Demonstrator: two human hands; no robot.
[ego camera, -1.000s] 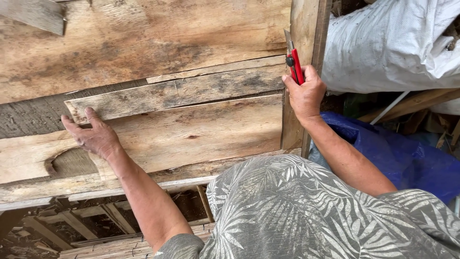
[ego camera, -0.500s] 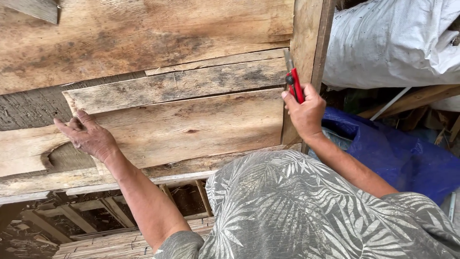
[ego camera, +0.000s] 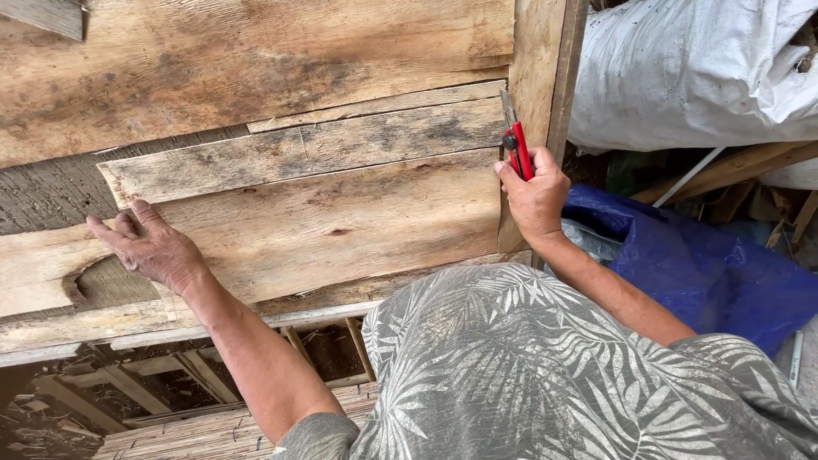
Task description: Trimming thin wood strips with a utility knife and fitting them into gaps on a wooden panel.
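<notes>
Weathered, stained planks form a rough wall ahead, long axes running left to right. Left hand (ego camera: 149, 247) lies flat, fingers spread, on the broad pale board (ego camera: 341, 226). Right hand (ego camera: 535, 194), well apart at that board's right end beside the upright post (ego camera: 545, 77), is clamped on a red-handled utility knife (ego camera: 515, 140), blade pointing up

The right hand (ego camera: 535, 198) covers most of the red utility knife (ego camera: 516, 145), so only its upper handle and blade show. The person's shoulder in the leaf-print shirt (ego camera: 545, 366) hides the lower edge of the wide plank (ego camera: 341, 221) and runs off the bottom edge. The white sack (ego camera: 690, 77) and blue tarp (ego camera: 707, 264) are cut by the right edge. What lies under the framing at lower left is too dim to tell.
</notes>
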